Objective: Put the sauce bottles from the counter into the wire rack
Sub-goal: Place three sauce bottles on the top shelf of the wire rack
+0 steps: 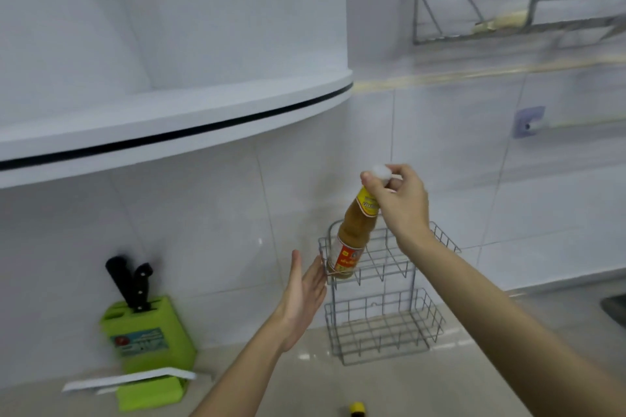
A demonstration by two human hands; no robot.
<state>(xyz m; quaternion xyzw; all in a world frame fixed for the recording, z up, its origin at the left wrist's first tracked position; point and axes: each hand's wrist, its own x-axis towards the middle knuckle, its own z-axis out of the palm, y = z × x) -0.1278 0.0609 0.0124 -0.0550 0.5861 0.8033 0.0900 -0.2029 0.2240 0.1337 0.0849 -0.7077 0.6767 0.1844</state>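
A person's two bare arms reach forward over a pale, glossy kitchen counter [338, 379] toward a grey two-tier wire rack [382, 325] that stands on it against a white tiled wall [203, 213].

The right hand [396, 203] pinches the white cap of a tall glass sauce bottle with amber contents and a yellow and red label [352, 237], fingers clenched round the top. The bottle hangs tilted, its base at the left front corner of the rack's upper basket; the frame is soft, so whether the base is already inside the wires or just touching the rim is hard to tell. The left hand [301, 298] is flat with nothing in it, fingers straight, its tips just beside that corner as if to steady the rack.

This looks like the placing step for this bottle. The next move seems to call for righting the bottle, lowering it until it rests on the basket floor, then letting go of the cap.

A yellow cap [356, 409] shows at the bottom edge, probably another bottle waiting. The lower basket appears empty. At left a lime green plastic knife block with black handled knives [145, 332] sits on the counter, and a curved white shelf with a black edge [176, 132] juts from the wall above it. A metal wall rack [528, 0] hangs at upper right.
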